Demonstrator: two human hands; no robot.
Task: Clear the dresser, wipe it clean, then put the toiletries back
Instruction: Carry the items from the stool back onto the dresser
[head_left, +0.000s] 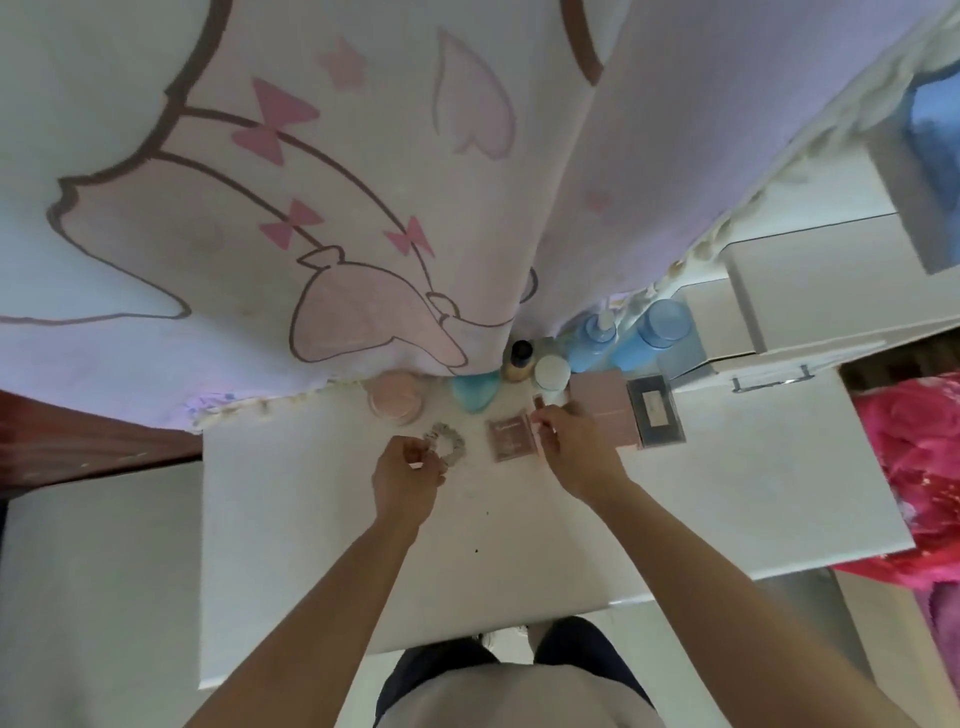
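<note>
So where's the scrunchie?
Head view: the scrunchie lies on the white dresser top, just left of the pink palette, right by the left hand.

White dresser (675, 493), pale curtain (363, 182) with pink bows, blue bottle (657, 332), pink jar (395, 397)

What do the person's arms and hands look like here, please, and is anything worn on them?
The left hand and right hand show no gloves, rings or watch, though the picture is soft. The left forearm and right forearm are unsleeved as far as the frame shows. A light beige top appears below.
</note>
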